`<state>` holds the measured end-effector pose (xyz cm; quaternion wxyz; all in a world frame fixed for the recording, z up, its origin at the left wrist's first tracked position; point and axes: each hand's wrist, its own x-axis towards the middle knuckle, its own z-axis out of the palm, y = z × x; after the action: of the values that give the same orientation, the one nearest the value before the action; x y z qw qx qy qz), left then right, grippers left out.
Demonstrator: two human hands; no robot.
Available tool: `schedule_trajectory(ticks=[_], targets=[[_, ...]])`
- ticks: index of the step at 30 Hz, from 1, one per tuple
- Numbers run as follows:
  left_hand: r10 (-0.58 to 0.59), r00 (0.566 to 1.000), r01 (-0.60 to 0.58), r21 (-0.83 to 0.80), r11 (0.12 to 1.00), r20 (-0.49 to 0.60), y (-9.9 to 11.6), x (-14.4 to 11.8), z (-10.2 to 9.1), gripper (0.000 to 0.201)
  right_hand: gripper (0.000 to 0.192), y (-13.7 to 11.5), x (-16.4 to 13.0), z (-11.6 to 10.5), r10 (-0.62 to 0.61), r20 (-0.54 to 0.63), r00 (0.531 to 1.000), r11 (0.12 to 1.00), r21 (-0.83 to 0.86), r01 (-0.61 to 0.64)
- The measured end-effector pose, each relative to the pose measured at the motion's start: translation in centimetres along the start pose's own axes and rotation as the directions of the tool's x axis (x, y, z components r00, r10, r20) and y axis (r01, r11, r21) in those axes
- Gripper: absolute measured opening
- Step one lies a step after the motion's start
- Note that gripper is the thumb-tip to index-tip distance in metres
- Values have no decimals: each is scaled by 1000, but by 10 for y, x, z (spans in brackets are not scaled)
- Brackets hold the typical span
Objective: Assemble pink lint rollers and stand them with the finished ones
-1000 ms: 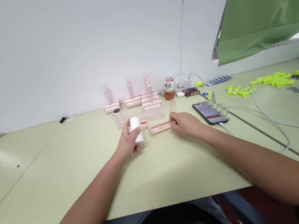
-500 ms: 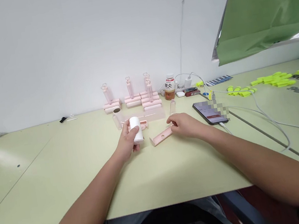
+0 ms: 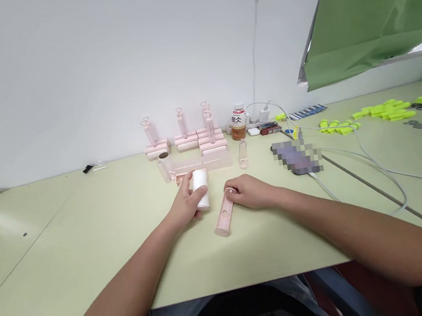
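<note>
- My left hand (image 3: 187, 208) is closed around the white roll (image 3: 200, 189), thumb across its upper end. The roll is held near the middle of the table (image 3: 91, 260) and now lies tilted rather than standing upright as it did half a second ago.
- My right hand (image 3: 250, 192) pinches the far end of the pink holder (image 3: 224, 214) between its fingertips. The near end of the holder rests on the table.
- Change: one second ago the holder lay crosswise, to the right of the roll. It has since swung round and come nearer, so that it now points toward me.
- Result: roll and holder are now just beside each other and roughly parallel, not touching. I judge that the two parts are being lined up for fitting together.
- Behind the hands: a clear cover (image 3: 204, 162) lying flat, a clear tube (image 3: 242, 152) standing to its right, and the finished pink rollers (image 3: 186, 138) in a row by the wall.
- To the right: a drink bottle (image 3: 238, 122), a phone (image 3: 296, 156) on its white cable (image 3: 371, 166), and yellow-green clips (image 3: 380, 111) further off.
</note>
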<state>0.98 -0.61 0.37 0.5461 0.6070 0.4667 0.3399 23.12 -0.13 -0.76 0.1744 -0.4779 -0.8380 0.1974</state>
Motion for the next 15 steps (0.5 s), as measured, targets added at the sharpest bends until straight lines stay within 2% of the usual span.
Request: schedule_trajectory(ticks=[3,5,8,10,13,15], targets=[[-9,998,9,8,1000,61,-2,-3,4,75,22,-4,1,3,-9,-41,999,998,-68,6],[-9,995,9,3,1000,94,-4,-3,6,78,21,-6,2,5,4,-104,995,1000,-30,-7],[0,993,-1,6,1000,117,-5,-3,7,80,23,-5,3,8,117,-170,978,973,215,-79],[-12,992,9,26,1000,127,-5,-3,6,79,22,-1,4,12,189,-153,970,925,360,-124],[-25,987,19,36,999,161,-5,-4,6,75,14,4,7,17,237,-114,965,875,456,-161],[-18,984,14,24,1000,178,-5,-4,6,74,8,4,8,20,238,-120,964,844,517,-144]])
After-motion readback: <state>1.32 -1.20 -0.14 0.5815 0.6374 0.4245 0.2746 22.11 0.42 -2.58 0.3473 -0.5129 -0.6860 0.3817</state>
